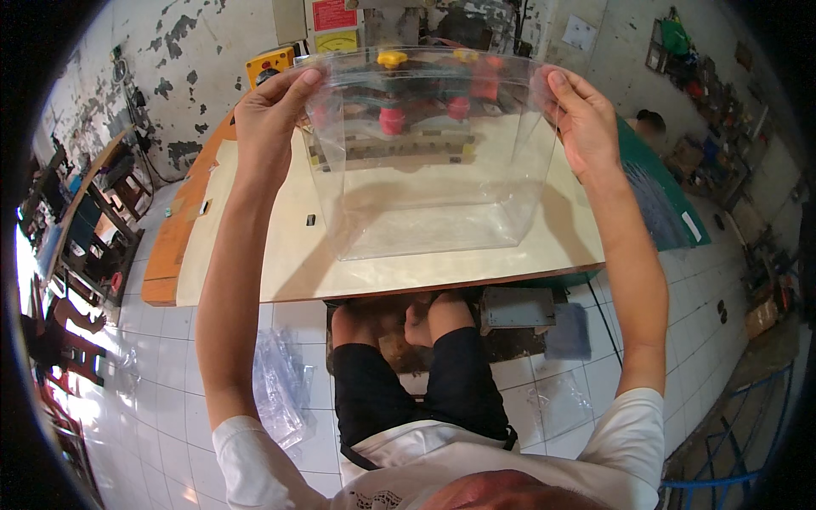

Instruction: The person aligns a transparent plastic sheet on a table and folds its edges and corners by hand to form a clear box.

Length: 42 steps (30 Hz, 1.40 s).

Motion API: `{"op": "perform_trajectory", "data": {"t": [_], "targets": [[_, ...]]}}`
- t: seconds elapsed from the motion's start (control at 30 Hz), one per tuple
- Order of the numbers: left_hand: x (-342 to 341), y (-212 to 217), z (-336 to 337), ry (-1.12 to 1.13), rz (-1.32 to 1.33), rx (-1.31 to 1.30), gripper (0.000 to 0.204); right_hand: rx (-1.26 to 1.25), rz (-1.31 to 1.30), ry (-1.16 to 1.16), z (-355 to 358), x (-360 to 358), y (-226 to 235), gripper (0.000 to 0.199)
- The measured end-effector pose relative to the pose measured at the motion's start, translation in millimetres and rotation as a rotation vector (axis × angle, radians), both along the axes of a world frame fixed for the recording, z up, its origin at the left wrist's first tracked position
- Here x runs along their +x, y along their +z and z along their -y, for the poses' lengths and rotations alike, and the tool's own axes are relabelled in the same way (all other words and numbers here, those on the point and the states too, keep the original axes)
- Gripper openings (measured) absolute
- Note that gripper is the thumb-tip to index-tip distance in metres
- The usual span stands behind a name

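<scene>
Between my hands hangs a clear plastic bag [433, 183], box-shaped, its mouth spread wide at the top and its flat bottom toward me over the table. My left hand [276, 106] pinches the left upper corner between thumb and fingers. At the opposite corner my right hand [582, 110] holds the rim the same way. Through the film I see a machine [391, 149] with red and yellow knobs behind it. Whether the bag's bottom rests on the table or hangs just above it, I cannot tell.
A cream sheet covers the wooden table [161, 272]. A small dark piece [310, 220] lies on it at the left. A yellow control box [270, 64] stands at the back. Clear plastic film [282, 387] lies on the tiled floor. Another person [650, 121] is partly visible at the right.
</scene>
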<state>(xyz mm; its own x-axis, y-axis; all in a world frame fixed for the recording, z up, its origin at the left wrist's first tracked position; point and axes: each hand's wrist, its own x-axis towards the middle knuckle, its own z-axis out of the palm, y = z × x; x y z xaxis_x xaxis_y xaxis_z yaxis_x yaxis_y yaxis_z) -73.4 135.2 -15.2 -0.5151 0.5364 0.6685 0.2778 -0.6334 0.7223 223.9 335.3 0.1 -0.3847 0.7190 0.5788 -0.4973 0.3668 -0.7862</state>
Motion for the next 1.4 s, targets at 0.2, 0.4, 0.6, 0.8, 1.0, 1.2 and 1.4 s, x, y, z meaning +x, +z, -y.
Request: {"op": "perform_trajectory", "data": {"t": [0.2, 0.4, 0.6, 0.8, 1.0, 1.2, 1.4], "targets": [[1.8, 1.7, 3.7, 0.125, -0.082, 0.057, 0.026, 0.092, -0.122, -0.086, 8.1, -10.7, -5.7, 0.019], [18.5, 3.4, 3.9, 0.214, -0.077, 0.152, 0.021, 0.228, -0.227, -0.283, 14.1, -21.8, -9.3, 0.018], [32.9, 5.5, 4.0, 0.147, -0.059, 0.215, 0.045, 0.266, -0.231, -0.41, 11.9, -21.9, -11.4, 0.02], [20.4, 4.4, -2.0, 0.035, -0.015, 0.157, 0.055, 0.243, -0.244, -0.385, 6.6, -24.5, -13.3, 0.021], [23.2, 8.0, 2.9, 0.023, -0.047, 0.072, 0.042, 0.214, -0.257, -0.368, 7.1, -21.1, -13.8, 0.023], [36.9, 7.5, 6.7, 0.107, -0.093, 0.091, 0.032, 0.595, -0.133, -0.815, 21.3, -14.5, -4.6, 0.034], [67.1, 16.9, 9.4, 0.121, -0.114, 0.126, 0.033, 1.295, 0.076, -0.684, 83.5, -41.3, 41.0, 0.034]]}}
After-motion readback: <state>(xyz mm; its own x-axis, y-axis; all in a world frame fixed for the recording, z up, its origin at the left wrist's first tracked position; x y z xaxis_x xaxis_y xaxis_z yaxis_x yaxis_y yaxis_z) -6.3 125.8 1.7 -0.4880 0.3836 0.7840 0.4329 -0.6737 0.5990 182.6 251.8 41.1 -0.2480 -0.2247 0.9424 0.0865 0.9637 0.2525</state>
